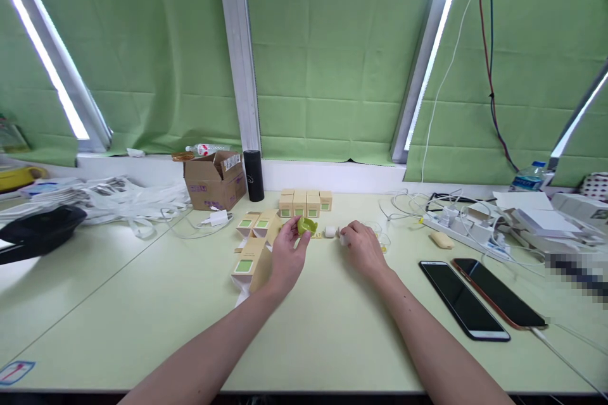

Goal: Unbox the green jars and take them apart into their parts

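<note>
Near the middle of the table, my left hand (288,253) pinches a small yellow-green round piece (306,225) between thumb and fingers. My right hand (361,245) is closed on a small whitish item whose shape is mostly hidden by the fingers. Between the hands a small white cylinder (329,231) rests on the table. Several opened kraft boxes (251,257) with green labels lie just left of my left hand. Behind the hands stands a row of closed kraft boxes (306,201). Small clear items and thin loops lie beyond my right hand.
Two phones (464,300) (500,292) lie at the right. Behind them is a power strip (468,235) with tangled cables, beside a tan oval object (441,240). A cardboard box (215,182), a black cylinder (253,176) and a white charger (216,218) are at the back left.
</note>
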### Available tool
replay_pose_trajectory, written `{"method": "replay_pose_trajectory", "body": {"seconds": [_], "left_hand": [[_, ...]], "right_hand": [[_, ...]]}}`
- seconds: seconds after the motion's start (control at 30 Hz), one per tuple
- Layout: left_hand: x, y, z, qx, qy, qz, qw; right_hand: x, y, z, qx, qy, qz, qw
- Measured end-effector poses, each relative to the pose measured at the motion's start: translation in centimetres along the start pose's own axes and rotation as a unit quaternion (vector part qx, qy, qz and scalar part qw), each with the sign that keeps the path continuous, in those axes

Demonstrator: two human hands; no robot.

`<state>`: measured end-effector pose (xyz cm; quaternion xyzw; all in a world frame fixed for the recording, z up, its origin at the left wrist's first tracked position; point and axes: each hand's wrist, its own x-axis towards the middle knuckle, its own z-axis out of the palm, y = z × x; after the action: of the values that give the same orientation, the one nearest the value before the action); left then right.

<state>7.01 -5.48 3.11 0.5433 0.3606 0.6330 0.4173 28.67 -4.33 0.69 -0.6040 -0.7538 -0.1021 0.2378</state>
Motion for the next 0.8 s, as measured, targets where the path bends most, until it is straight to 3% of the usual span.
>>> {"method": "replay_pose_trajectory", "body": {"seconds": [0.17, 0.47, 0.63, 0.8], "left_hand": [[0.0, -0.1, -0.1, -0.008, -0.007, -0.003, 1.0], [-0.2, 0.2, -0.1, -0.019, -0.027, 0.005, 0.999], [-0.4, 0.5, 0.0, -0.037, -0.045, 0.011, 0.998], [-0.7, 0.9, 0.1, -0.061, -0.067, 0.038, 0.995]], "right_hand": [[0.0, 0.1, 0.3, -0.013, -0.021, 0.005, 1.0], [0.1, 0.0, 0.0, 0.017, 0.018, 0.013, 1.0], [0.2, 0.0, -0.1, 0.047, 0.095, 0.02, 0.994], [-0.1, -1.3, -0.6, 0.119, 0.207, -0.04, 0.97]]}}
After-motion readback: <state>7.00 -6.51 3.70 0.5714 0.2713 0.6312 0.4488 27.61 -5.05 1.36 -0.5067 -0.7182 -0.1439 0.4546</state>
